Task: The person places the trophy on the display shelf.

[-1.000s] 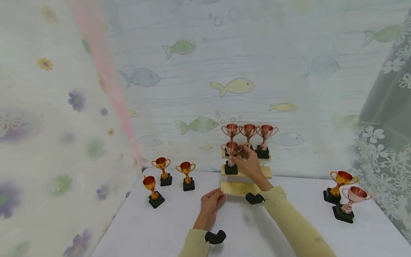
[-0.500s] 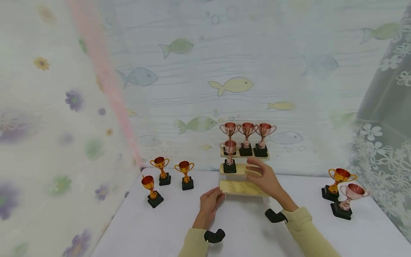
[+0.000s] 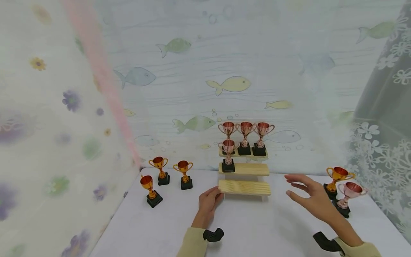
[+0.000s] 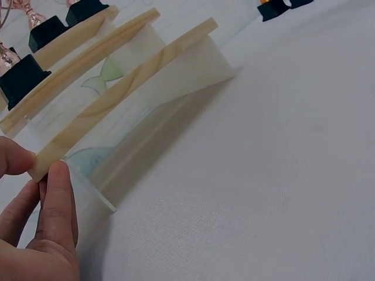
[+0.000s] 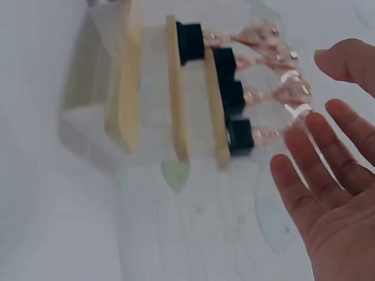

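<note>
A three-tier wooden display stand (image 3: pixel 244 187) stands at the middle back of the table. My left hand (image 3: pixel 208 204) pinches the left end of its lowest board, thumb above and fingers below, as the left wrist view (image 4: pixel 50 216) shows. Three rose-gold trophy cups (image 3: pixel 245 129) line the top board. Another rose-gold trophy cup (image 3: pixel 228 147) stands at the left end of the middle board. My right hand (image 3: pixel 316 198), fingers spread and holding nothing, is over the table right of the stand. It partly overlaps a gold trophy cup (image 3: pixel 340 174) and a rose-gold trophy cup (image 3: pixel 352 190) on the right.
Three gold trophy cups (image 3: pixel 183 167) stand on the white table (image 3: pixel 257 228) to the left of the stand. A fish-patterned curtain (image 3: pixel 192 89) hangs behind, and a flowered one (image 3: pixel 64 142) rises along the left side.
My right hand let go of the rose-gold trophy cup on the middle board and moved away to the right. My left hand stays on the lowest board.
</note>
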Available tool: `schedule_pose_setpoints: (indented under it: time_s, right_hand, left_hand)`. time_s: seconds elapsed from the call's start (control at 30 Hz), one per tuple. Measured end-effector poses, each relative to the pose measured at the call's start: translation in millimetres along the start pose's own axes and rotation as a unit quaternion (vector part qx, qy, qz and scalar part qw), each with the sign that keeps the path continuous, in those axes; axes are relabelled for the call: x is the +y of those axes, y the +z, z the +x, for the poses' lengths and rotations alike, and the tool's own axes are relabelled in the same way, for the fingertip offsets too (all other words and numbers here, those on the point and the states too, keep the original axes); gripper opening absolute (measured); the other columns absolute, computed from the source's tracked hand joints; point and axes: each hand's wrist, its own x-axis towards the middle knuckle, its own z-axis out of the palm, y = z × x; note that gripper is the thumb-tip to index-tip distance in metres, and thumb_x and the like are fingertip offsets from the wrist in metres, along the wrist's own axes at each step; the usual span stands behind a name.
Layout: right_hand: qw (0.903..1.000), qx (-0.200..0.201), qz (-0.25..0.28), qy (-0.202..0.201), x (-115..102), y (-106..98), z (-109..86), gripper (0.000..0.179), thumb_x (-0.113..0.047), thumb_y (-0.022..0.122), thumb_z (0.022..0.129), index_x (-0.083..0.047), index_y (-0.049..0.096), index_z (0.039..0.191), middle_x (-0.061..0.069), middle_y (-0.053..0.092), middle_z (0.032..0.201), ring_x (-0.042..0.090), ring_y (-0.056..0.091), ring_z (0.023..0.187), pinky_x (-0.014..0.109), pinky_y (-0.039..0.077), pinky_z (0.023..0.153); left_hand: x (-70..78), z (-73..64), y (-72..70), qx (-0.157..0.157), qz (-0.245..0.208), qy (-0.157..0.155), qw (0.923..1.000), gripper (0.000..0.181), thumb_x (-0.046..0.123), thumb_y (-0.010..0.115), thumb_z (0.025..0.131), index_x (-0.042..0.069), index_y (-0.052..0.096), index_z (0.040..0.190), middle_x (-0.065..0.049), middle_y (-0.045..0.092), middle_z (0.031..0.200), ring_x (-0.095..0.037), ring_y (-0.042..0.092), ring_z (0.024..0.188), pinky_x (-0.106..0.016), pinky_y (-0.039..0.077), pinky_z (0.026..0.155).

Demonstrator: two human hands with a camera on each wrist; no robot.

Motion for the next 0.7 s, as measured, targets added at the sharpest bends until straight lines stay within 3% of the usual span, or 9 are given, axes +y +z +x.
schedule_pose_setpoints:
  time_s: [0.13,0.27,0.33,0.5,0.7]
  right_hand:
    - [0.9977,0.062,-0.021,-0.019,-4.2,-29.3,-16.3,0.053,0.024,0.072,0.077,0.007,0.062,0.127,-0.006,0.064,0.125,-0.001,0.061,0.113,0.007,0.049,0.094]
    - [0.9888,0.139,-0.051,-0.013,-1.0,-56.1,-29.6,0.053,0.030,0.070,0.071,0.013,0.063,0.121,-0.014,0.065,0.120,-0.004,0.062,0.110,0.003,0.047,0.092]
    - [0.9800,0.187,-0.068,0.001,4.5,-66.5,-34.6,0.052,0.031,0.070,0.070,0.015,0.063,0.119,-0.019,0.064,0.117,-0.004,0.062,0.103,0.002,0.046,0.090]
    - [0.9494,0.292,-0.104,0.050,31.0,-87.0,-46.0,0.052,0.029,0.072,0.069,0.015,0.063,0.118,-0.029,0.060,0.112,-0.008,0.056,0.104,0.002,0.043,0.094]
    - [0.9267,0.333,-0.118,0.129,61.2,-98.0,-60.6,0.056,0.017,0.076,0.076,-0.003,0.067,0.128,-0.032,0.056,0.114,-0.012,0.049,0.113,0.002,0.039,0.099]
  left_hand:
    - [-0.4,-0.7,-0.6,-0.002,-0.002,0.003,1.0000,0.038,0.005,0.065,0.096,-0.010,0.061,0.131,-0.021,0.066,0.119,-0.016,0.067,0.096,-0.027,0.060,0.087]
    - [-0.4,-1.8,-1.3,-0.004,-0.006,0.003,1.0000,0.038,0.005,0.065,0.096,-0.010,0.060,0.131,-0.020,0.067,0.117,-0.016,0.067,0.095,-0.027,0.060,0.088]
    - [0.3,-2.8,-1.5,-0.003,-0.006,0.001,1.0000,0.038,0.005,0.065,0.096,-0.010,0.060,0.131,-0.019,0.067,0.117,-0.016,0.067,0.095,-0.028,0.060,0.088]
    - [1.2,-2.9,-2.0,-0.002,0.001,-0.004,1.0000,0.038,0.006,0.064,0.098,-0.009,0.060,0.133,-0.020,0.066,0.121,-0.017,0.067,0.099,-0.030,0.060,0.091]
    - [0.4,-0.7,0.5,0.002,0.002,-0.007,1.0000,0.040,0.007,0.066,0.096,-0.008,0.060,0.133,-0.021,0.066,0.123,-0.017,0.068,0.100,-0.029,0.060,0.090]
